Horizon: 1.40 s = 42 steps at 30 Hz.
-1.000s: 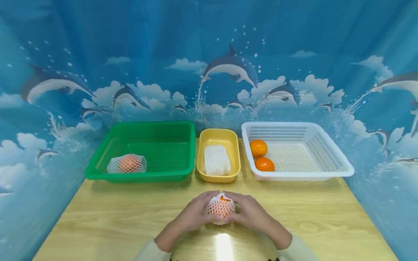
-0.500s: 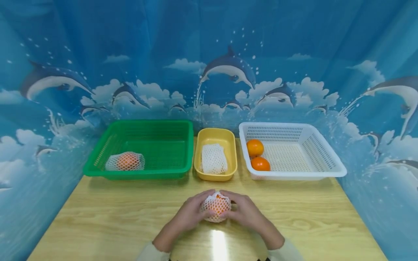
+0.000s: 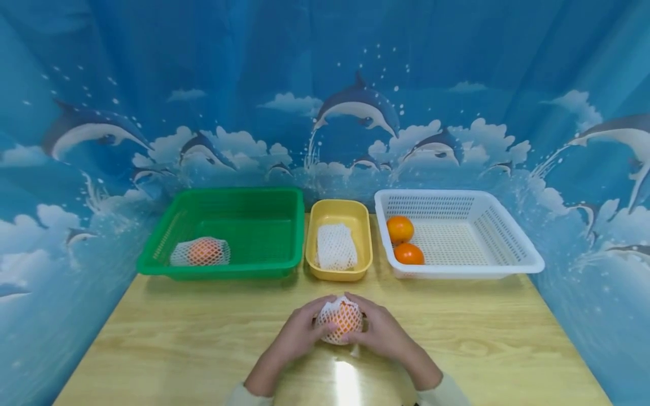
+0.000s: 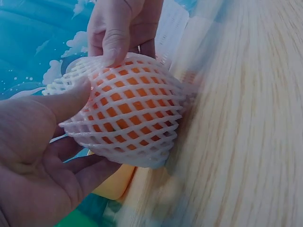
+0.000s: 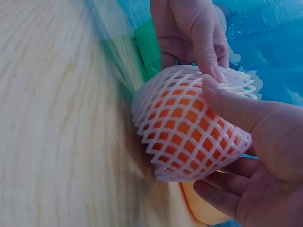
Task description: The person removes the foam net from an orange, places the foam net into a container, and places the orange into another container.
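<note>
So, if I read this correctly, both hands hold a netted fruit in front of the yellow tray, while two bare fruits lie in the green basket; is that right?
Not quite: the two bare fruits lie in the white basket, not the green basket, as the head view shows. The left hand and right hand do hold the netted fruit in front of the yellow tray.

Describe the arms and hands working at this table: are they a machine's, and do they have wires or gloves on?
They are a person's: the left hand and right hand are both bare, with no glove, wire or marking showing. The left sleeve and right sleeve are pale cream and look plain, ending short of the wrists.
</note>
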{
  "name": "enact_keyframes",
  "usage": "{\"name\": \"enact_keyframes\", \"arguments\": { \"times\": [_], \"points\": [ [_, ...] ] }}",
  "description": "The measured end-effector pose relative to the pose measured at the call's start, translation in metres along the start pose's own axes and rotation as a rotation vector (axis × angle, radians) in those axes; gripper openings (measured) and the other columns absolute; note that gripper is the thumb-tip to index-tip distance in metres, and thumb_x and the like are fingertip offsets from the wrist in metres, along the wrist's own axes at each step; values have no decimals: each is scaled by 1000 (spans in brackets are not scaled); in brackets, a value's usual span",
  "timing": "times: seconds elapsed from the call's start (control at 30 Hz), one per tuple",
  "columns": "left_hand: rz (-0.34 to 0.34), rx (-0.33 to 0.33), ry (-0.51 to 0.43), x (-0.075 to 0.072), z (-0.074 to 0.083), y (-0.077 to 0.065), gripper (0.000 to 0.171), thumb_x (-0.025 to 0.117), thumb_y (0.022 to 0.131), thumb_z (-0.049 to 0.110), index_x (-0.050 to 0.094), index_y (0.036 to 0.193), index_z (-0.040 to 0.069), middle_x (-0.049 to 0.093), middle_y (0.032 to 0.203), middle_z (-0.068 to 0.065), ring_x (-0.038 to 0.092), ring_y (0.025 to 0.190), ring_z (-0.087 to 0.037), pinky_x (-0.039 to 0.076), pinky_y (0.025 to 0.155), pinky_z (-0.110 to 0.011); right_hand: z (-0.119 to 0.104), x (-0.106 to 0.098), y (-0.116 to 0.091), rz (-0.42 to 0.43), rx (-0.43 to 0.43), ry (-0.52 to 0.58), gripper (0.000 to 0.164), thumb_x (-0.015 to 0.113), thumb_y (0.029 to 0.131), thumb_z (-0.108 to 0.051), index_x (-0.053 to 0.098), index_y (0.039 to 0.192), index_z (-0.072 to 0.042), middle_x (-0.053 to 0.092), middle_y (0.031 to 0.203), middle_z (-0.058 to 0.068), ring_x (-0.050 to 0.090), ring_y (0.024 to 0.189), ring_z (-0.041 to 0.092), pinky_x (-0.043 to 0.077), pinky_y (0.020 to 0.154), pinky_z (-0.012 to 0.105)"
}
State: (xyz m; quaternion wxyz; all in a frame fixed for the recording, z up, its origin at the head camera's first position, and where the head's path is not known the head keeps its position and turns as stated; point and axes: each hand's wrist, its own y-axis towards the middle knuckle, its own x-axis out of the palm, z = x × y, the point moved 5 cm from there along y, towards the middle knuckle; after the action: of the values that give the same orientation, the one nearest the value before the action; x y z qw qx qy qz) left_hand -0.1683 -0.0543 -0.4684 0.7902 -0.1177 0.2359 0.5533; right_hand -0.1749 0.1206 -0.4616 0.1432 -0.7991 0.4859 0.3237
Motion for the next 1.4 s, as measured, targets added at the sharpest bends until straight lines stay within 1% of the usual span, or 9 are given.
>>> {"name": "enact_keyframes", "arguments": {
  "times": [0.13, 0.3, 0.57, 0.7, 0.87, 0.93, 1.07, 1.2, 1.4],
  "points": [
    [-14, 15, -21, 1, -1, -1, 64, 71, 86, 31, 49, 140, 5, 50, 143, -13, 48, 130, -31, 38, 108, -49, 1, 1, -1, 30, 6, 18, 82, 78, 74, -46, 50, 140, -5, 52, 141, 11, 54, 124, 30, 43, 104, 48],
    [-20, -20, -41, 3, -3, -1, 74, 74, 83, 34, 44, 144, 6, 45, 147, -15, 45, 132, -34, 36, 109, -52, 0, -2, -1, 56, 21, 27, 75, 77, 75, -43, 55, 136, -6, 54, 139, 9, 53, 126, 29, 43, 103, 45],
    [-12, -25, -51, 5, -2, -2, 69, 72, 86, 30, 44, 144, 5, 48, 144, -15, 46, 131, -34, 35, 109, -52, 0, -6, -2, 61, 12, 69, 61, 74, 81, -35, 58, 133, -8, 57, 136, 9, 56, 122, 30, 47, 99, 43],
    [-24, -20, -25, 4, -1, -2, 67, 71, 86, 29, 45, 143, 7, 47, 146, -12, 44, 133, -33, 33, 110, -52, -1, -5, -2, 23, 27, 64, 71, 75, 80, -36, 51, 139, -6, 52, 141, 13, 56, 122, 32, 46, 101, 46],
    [-30, -23, -14, 0, -1, -2, 66, 72, 85, 26, 47, 142, 6, 48, 145, -12, 47, 131, -32, 37, 109, -50, -3, 1, 0, -30, 65, 74, 93, 79, 76, -43, 35, 149, -5, 44, 147, 16, 53, 124, 33, 39, 106, 53],
    [-28, -25, -26, -1, -1, -2, 64, 73, 85, 23, 47, 141, 5, 49, 144, -13, 48, 130, -32, 40, 107, -49, -3, 3, 1, -30, 70, 77, 98, 80, 74, -43, 32, 150, -5, 42, 148, 17, 51, 126, 35, 36, 108, 56],
    [-16, -33, -20, -2, -2, -3, 61, 73, 85, 20, 50, 139, 6, 49, 143, -13, 48, 129, -32, 43, 104, -47, -3, 3, 1, -25, 58, 71, 95, 81, 74, -41, 36, 148, -3, 44, 146, 18, 50, 126, 36, 35, 107, 57],
    [0, -34, 17, -3, -1, -5, 57, 72, 85, 19, 53, 137, 9, 51, 142, -10, 48, 130, -31, 41, 106, -46, -1, 4, -1, -35, 39, 76, 88, 80, 76, -40, 41, 145, -3, 50, 142, 16, 55, 121, 33, 39, 105, 56],
    [-10, -24, 2, 0, -2, -8, 59, 72, 85, 28, 53, 138, 8, 51, 142, -13, 49, 129, -32, 45, 102, -45, 2, 5, -5, -22, 17, 64, 81, 76, 78, -42, 45, 143, -4, 52, 141, 13, 58, 119, 28, 44, 103, 50]
  ]
}}
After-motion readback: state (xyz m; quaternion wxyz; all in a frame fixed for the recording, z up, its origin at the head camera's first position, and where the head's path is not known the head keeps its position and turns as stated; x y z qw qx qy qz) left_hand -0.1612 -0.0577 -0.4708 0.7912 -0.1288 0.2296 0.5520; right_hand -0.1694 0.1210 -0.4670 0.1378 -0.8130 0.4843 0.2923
